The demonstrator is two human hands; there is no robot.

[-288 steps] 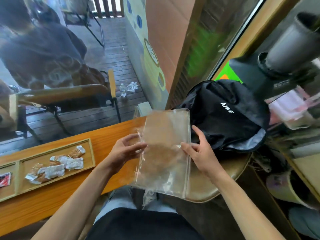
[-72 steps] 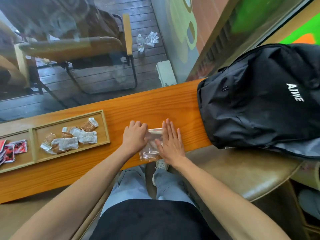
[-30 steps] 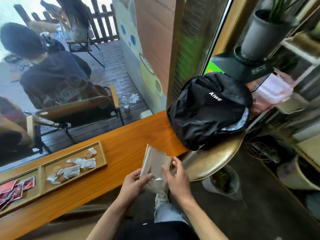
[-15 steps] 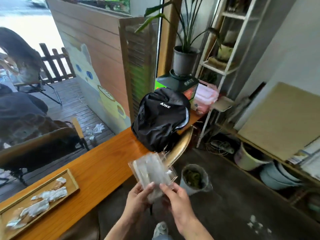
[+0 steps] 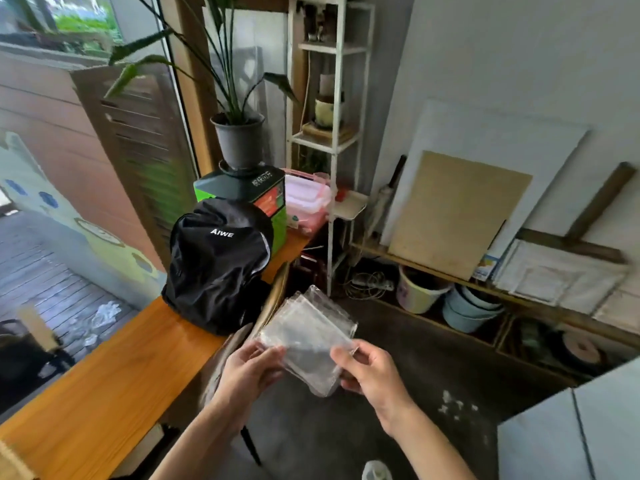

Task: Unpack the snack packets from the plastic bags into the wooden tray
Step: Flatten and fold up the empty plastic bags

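Both hands, left and right, pinch the folded clear plastic bag by its near corners; it looks light, limp and slippery, best gripped at the edges.

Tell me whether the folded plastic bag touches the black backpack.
Apart. The head view shows the plastic bag held in the air by both hands, with stool edge visible between it and the backpack.
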